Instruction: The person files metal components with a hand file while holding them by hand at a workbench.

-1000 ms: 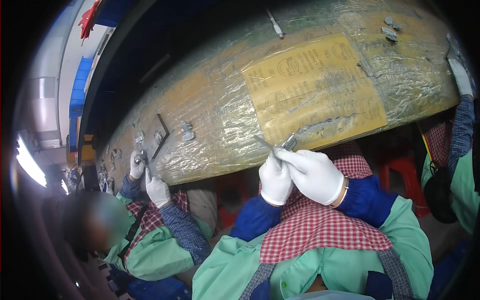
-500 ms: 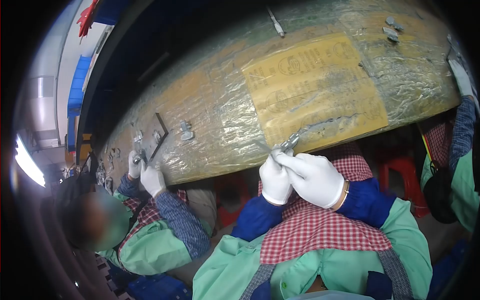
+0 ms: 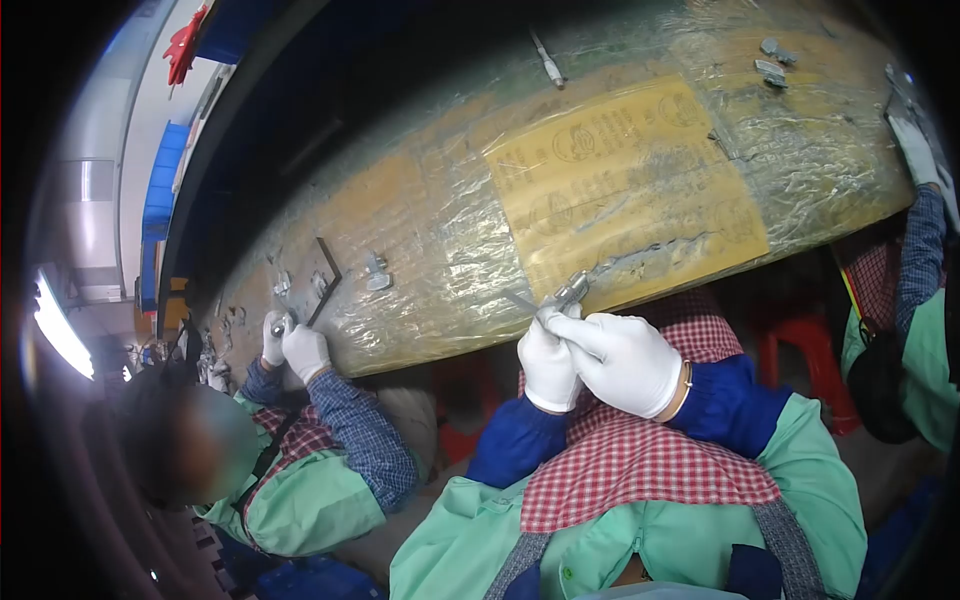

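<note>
My left hand [image 3: 548, 368], in a white glove, is closed at the table's near edge, its fingertips around a small grey metal part [image 3: 570, 289]. Against it, my right hand [image 3: 632, 362], also gloved, is pinched on the same place. A thin flat grey strip [image 3: 519, 301] sticks out to the left from between the fingers; which hand grips it is hard to tell. Just beyond the hands lies a yellow printed sheet [image 3: 620, 170] with grey smears along its near side.
A pen-like tool [image 3: 549, 62] lies at the far side, and metal parts [image 3: 772, 70] at the far right. Left are another part [image 3: 377, 272] and a dark angled bar [image 3: 325, 284]. A co-worker's gloved hands [image 3: 304, 349] work at left; another's hand [image 3: 914, 150] is at right.
My hands stay together in nearly the same spot, with the metal part turned slightly. The left co-worker's hands have drawn closer together. The view has shifted a little.
</note>
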Tool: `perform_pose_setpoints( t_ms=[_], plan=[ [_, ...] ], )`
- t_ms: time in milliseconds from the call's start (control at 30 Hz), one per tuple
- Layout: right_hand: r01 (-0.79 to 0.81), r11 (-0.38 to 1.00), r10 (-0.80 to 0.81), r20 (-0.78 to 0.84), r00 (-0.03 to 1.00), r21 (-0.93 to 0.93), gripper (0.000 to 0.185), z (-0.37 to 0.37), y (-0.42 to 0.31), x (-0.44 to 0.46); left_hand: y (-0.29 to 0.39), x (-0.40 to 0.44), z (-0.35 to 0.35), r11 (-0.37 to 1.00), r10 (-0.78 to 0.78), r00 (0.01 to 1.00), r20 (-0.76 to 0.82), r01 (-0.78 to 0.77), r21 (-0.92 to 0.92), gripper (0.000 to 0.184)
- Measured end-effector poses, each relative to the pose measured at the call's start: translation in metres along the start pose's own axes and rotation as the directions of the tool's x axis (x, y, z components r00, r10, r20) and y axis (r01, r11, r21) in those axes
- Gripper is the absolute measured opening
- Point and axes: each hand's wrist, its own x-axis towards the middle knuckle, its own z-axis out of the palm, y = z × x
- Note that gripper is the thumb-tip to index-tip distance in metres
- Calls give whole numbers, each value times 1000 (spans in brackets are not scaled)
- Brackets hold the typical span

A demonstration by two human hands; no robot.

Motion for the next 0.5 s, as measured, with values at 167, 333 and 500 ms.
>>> perform_pose_setpoints(
  t_ms=[167,333,500],
  plan=[
    [-63,981,86,124,989,-184,44,-28,-13,-20,19,7,8,960,206,976,-68,-188,208,17],
    [2,894,48,100,994,-448,52,-50,-19,-27,70,16,-2,918,-44,998,42,24,397,11],
    [33,833,47,131,990,-552,52,-41,-14,-5,68,23,6,713,241,958,152,-282,642,16]
  ],
)
